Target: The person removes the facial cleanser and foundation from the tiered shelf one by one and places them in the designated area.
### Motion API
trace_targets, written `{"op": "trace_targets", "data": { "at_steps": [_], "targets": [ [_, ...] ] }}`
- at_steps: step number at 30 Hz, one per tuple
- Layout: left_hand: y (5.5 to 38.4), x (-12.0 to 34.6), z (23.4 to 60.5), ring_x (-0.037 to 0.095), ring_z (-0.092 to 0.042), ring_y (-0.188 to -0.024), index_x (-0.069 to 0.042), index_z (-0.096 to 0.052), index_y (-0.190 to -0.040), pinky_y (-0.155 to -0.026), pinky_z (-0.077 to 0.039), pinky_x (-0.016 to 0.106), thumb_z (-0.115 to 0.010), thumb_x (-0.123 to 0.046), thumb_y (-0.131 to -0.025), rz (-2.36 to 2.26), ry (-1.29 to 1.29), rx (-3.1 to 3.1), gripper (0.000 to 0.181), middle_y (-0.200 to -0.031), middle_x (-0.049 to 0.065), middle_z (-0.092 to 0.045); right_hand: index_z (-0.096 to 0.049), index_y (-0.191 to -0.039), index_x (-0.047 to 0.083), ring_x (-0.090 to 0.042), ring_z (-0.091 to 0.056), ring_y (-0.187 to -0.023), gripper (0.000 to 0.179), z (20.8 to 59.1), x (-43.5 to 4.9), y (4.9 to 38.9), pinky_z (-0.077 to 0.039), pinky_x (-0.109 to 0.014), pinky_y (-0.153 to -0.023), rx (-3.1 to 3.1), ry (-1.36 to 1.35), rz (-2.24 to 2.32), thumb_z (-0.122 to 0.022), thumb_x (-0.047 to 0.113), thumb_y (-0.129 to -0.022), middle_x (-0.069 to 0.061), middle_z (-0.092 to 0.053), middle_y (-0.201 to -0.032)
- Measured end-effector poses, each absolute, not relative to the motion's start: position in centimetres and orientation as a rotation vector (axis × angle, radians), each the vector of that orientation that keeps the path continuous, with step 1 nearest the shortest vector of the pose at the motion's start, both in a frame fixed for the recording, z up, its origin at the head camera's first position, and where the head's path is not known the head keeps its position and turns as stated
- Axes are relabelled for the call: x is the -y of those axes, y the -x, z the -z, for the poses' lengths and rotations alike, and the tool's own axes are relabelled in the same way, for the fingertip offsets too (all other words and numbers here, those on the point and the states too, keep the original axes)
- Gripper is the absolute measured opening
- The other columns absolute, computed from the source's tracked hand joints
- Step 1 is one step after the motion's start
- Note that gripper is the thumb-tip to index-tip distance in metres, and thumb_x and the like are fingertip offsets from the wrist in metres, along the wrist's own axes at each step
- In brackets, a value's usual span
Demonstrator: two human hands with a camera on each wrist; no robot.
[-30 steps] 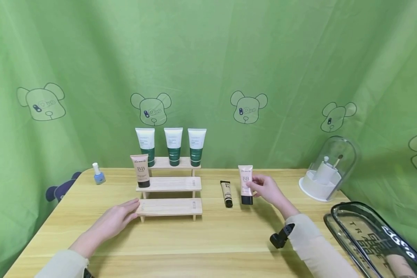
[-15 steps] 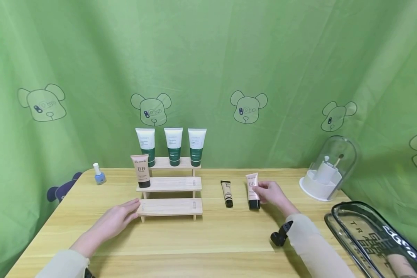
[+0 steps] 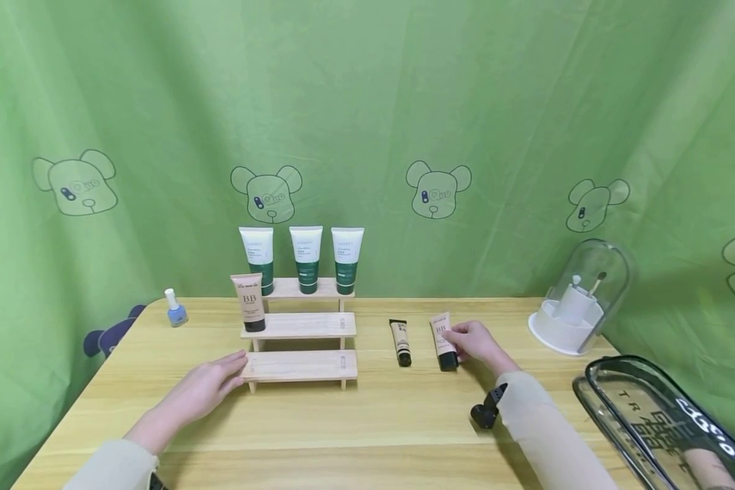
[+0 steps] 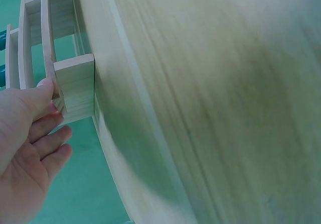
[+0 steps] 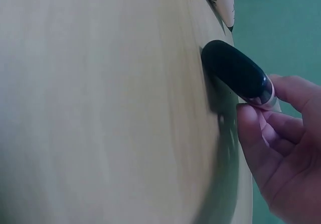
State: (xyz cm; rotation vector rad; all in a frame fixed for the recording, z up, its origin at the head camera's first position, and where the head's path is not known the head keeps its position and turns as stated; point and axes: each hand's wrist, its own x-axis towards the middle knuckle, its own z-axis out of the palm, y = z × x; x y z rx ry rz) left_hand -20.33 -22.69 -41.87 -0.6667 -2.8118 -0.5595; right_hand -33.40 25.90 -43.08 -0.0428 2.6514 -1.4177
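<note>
My left hand [image 3: 205, 384] pinches the left end of the lowest step of a three-tier wooden display stand [image 3: 300, 365]; the left wrist view shows the thumb at the step's edge and fingers beneath. A pink BB cream tube [image 3: 442, 340] with a black cap [image 5: 235, 71] is held between the thumb and fingers of my right hand [image 3: 474, 344], slanted low at the tabletop. Left of it lies a small beige tube [image 3: 401, 342] with a black cap. Another BB cream tube [image 3: 250, 299] stands on the middle step's left end.
Three white-and-green tubes [image 3: 307, 258] stand on the top step. Blue nail polish [image 3: 176, 312] sits at the table's back left. At the right are a clear-domed white brush holder [image 3: 566, 320] and a transparent black-edged bag [image 3: 655, 422]. A green curtain [image 3: 367, 136] hangs behind.
My right hand has shifted slightly right and lowered the pink BB cream tube from upright to a slant near the tabletop. The left hand and the stand have stayed in place.
</note>
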Motion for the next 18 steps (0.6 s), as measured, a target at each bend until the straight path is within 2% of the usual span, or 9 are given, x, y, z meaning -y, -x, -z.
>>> {"op": "trace_targets", "data": {
  "at_steps": [9,18],
  "targets": [
    [20.29,22.63,41.85,0.038,-0.049,-0.114,0.005,-0.054,-0.123,-0.096,-0.038,0.052,-0.060,-0.014,-0.089,0.567,0.662,2.816,0.039,-0.129,0.022,-0.049,-0.055,-0.108,-0.017,-0.013,-0.056,-0.054,0.035,43.34,-25.99,33.46,-0.052,-0.025,-0.046,-2.649,0.024,1.424,-0.058,0.012,-0.090,-0.011,-0.061,-0.072],
    [20.36,22.68,41.93,0.038,-0.050,-0.114,0.006,-0.054,-0.122,-0.096,-0.039,0.052,-0.060,-0.013,-0.089,0.559,0.672,2.807,0.039,-0.128,0.022,-0.049,-0.053,-0.110,-0.018,-0.016,-0.059,-0.059,0.036,43.28,-26.35,33.25,-0.055,-0.029,-0.051,-2.627,-0.019,1.419,-0.057,0.012,-0.090,-0.014,-0.061,-0.077]
  ]
}}
